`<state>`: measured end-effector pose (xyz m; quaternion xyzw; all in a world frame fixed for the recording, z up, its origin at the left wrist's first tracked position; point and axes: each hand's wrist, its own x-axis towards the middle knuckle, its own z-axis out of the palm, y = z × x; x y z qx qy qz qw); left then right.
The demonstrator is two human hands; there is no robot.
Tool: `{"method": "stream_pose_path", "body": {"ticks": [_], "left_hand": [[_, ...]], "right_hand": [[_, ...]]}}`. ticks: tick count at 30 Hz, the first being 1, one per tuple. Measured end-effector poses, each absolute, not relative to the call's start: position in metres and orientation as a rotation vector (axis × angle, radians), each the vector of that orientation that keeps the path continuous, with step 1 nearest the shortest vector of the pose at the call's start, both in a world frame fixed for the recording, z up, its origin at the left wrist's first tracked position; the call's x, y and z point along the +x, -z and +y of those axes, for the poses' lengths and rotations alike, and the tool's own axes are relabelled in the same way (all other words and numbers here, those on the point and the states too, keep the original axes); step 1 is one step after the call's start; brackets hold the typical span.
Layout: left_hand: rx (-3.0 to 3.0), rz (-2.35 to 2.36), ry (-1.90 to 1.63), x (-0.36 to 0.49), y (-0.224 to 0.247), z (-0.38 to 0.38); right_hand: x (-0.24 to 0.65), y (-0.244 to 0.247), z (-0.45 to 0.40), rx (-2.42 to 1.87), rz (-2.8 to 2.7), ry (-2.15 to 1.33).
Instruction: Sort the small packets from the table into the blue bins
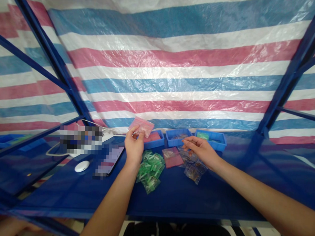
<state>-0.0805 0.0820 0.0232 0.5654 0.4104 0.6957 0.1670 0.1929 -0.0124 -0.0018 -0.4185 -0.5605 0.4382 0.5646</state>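
A small pink plastic bag is pinched between the thumb and fingers of my left hand, held up over the left blue bin. My right hand hovers above a heap of small clear bags with dark contents. Its thumb and fingers are drawn together; whatever may be between them is too small to make out. Between my hands, another pink bag lies flat on the blue table. Left of it is a pile of small green bags.
A middle blue bin and a right blue bin stand along the back. On the left lie a phone, a white oval object and a white cable. Blue frame posts and a striped sheet enclose the table.
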Motion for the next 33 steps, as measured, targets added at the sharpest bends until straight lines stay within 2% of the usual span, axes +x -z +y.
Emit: {"method": "stream_pose_path", "body": {"ticks": [8, 16, 24, 33], "left_hand": [[2.39, 1.527, -1.775, -0.09, -0.045, 0.061], [2.784, 1.506, -0.965, -0.081, -0.017, 0.082], [2.868, 1.417, -0.826, -0.068, -0.01, 0.071], [2.844, 1.472, -0.809, -0.067, -0.007, 0.067]], "right_hand": [[0.188, 0.002, -0.017, -1.006, -1.423, -1.034], [0.183, 0.001, -0.022, -1.02, -1.543, -0.928], [0.176, -0.018, -0.04, -1.053, -1.912, -0.537], [0.167, -0.025, -0.047, -0.97, -2.06, -0.453]]}}
